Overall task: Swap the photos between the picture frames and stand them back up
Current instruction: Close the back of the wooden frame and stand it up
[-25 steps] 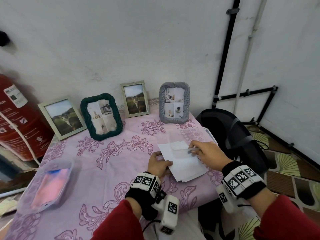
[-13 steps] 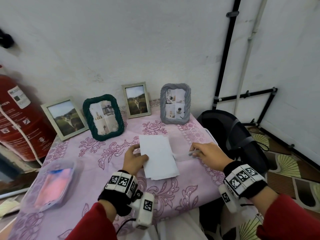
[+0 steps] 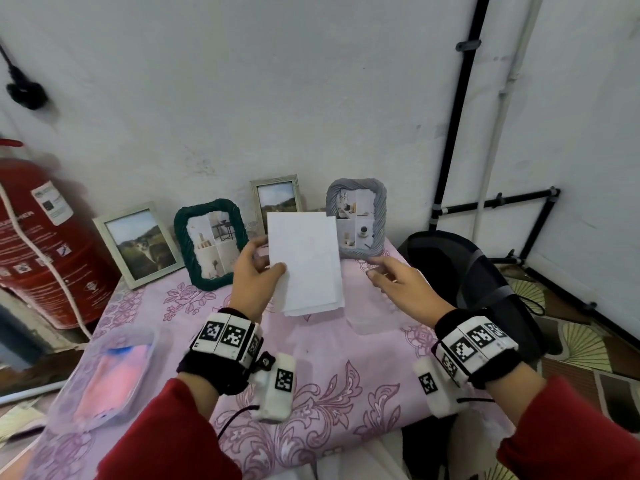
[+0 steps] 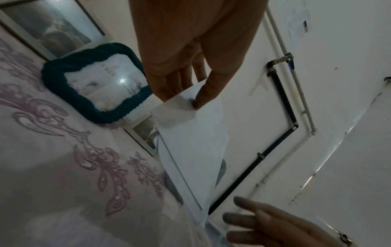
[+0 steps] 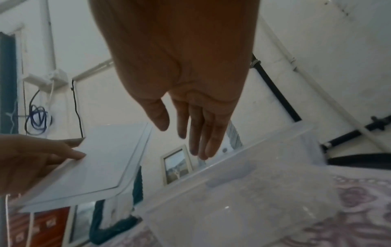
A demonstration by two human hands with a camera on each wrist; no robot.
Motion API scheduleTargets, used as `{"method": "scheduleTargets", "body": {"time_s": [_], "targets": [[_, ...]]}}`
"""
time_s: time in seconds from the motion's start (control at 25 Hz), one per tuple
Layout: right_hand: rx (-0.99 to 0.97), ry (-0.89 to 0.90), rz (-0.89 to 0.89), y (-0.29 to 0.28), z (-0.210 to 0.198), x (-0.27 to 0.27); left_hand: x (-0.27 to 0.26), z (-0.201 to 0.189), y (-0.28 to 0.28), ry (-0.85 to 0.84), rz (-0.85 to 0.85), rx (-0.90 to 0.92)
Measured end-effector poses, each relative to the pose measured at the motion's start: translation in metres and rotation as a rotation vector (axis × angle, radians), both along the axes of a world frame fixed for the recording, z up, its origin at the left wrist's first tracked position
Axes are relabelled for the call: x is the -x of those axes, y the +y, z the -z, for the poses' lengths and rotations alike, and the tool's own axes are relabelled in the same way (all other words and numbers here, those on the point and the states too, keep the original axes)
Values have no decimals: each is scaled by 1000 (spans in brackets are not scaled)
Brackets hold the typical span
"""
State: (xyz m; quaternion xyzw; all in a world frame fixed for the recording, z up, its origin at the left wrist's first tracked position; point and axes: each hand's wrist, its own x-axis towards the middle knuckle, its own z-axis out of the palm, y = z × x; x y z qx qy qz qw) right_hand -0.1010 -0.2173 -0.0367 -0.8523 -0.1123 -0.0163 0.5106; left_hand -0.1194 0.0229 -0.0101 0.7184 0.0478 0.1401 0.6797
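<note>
A stack of white photo sheets (image 3: 304, 261) is held upright above the surface (image 3: 332, 362) by the left hand (image 3: 254, 282), thumb and fingers (image 4: 208, 93) pinching its edge. The right hand (image 3: 401, 285) is extended beside it, fingers loosely spread, nothing held.

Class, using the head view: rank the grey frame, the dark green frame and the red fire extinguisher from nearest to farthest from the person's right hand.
From the right hand:
1. Grey frame, just beyond the fingertips, at the wall.
2. Dark green frame, further left, past the white sheets that the left hand holds.
3. Red fire extinguisher, off the table's far left.
</note>
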Motion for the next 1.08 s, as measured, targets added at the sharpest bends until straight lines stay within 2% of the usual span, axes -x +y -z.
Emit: {"method": "scheduleTargets", "body": {"time_s": [0.12, 0.16, 0.36, 0.6, 0.68, 0.8, 0.84, 1.0, 1.08], "targets": [[-345, 68, -22, 12, -11, -3, -7, -8, -23, -7, 84, 48], [-403, 56, -14, 13, -14, -4, -9, -9, -32, -4, 106, 70], [-490, -15, 164, -4, -15, -10, -20, 0, -66, -21, 141, 53], [-322, 8, 286, -31, 10, -14, -27, 27, -95, 46, 285, -34], [-209, 37, 288, -33, 22, -15, -27, 38, -100, 86, 313, -157], [-40, 45, 262, -35, 33, -16, -29, 55, -100, 186, 209, -494], [-5, 43, 254, -36, 33, -17, -28, 58, -99, 203, 184, -518], [107, 46, 237, -34, 31, -17, -26, 60, -93, 184, 281, -257], [162, 44, 217, -31, 28, -16, -28, 61, -91, 215, 262, -292]]}}
